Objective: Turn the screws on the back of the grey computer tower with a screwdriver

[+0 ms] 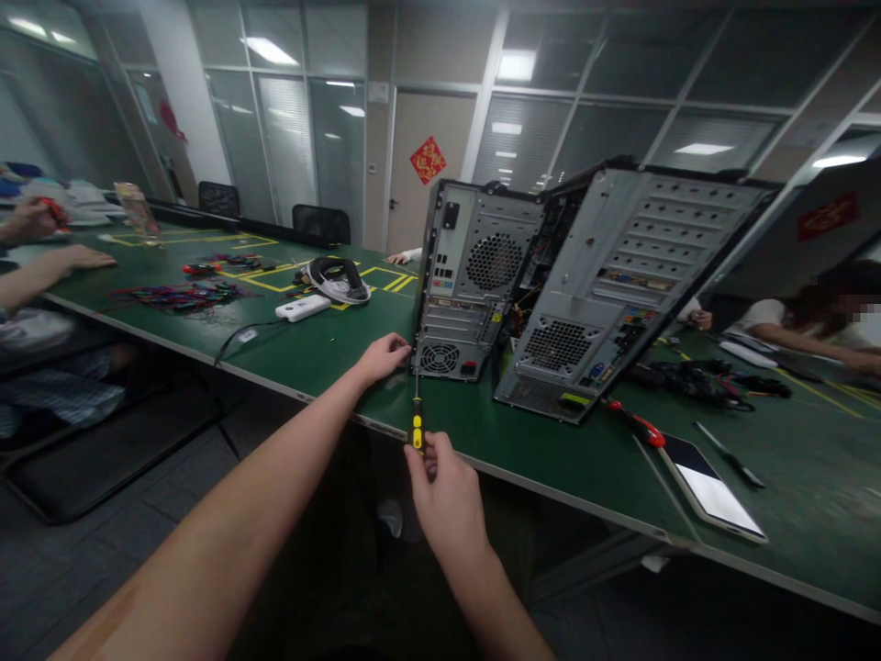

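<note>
My right hand is closed round the yellow-and-black handle of a screwdriver, at the table's front edge. The screwdriver stands nearly upright in view, its shaft reaching the lower left corner of a computer case; the tip is too small to make out. At that same corner my left hand has its fingers bent together, close against the case's side; what they hold, if anything, is hidden. The case shows its back, with ports, a round fan grille and slots. A second computer case leans tilted beside it on the right.
On the green table lie a white power strip, bundled wires and a white-and-black looped item. To the right are a phone, a dark pen-like tool, red-handled pliers and black cables. Other people sit around.
</note>
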